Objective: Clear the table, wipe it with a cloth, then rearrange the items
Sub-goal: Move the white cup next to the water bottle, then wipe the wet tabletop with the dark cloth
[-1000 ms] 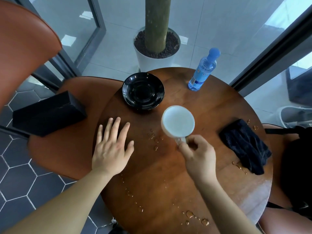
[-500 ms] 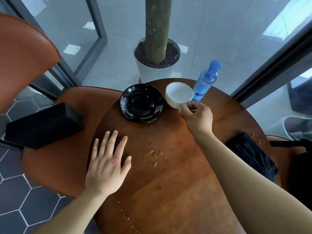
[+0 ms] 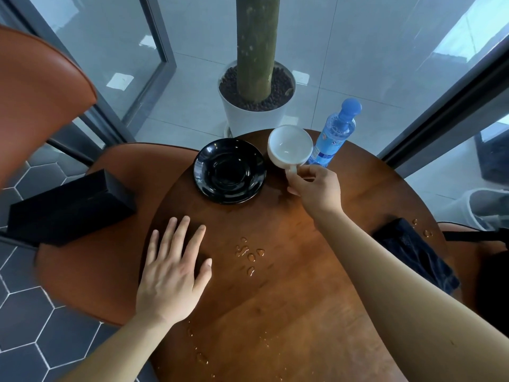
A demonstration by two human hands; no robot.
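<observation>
White cup (image 3: 289,146) in right hand (image 3: 316,188) grip; left hand (image 3: 170,274) flat on table (image 3: 289,299)

White cup (image 3: 289,147), empty, handle pinched in my right hand (image 3: 316,188), between black saucer (image 3: 229,172) and blue bottle (image 3: 333,136). Dark cloth (image 3: 413,252) at the desk's (image 3: 289,312) right edge; droplets (image 3: 248,252) mid-desk.

Below me is a round wooden table (image 3: 289,312). To my left a rust-brown chair (image 3: 35,106) stands on dark hexagon tiles (image 3: 27,312) with pale joints. Beyond the table the floor turns to large pale tiles (image 3: 344,51), bright with daylight, and there a white pot (image 3: 253,119) holds a thick green trunk (image 3: 257,45). Dark-framed glass panels (image 3: 91,51) rise on both sides.
</observation>
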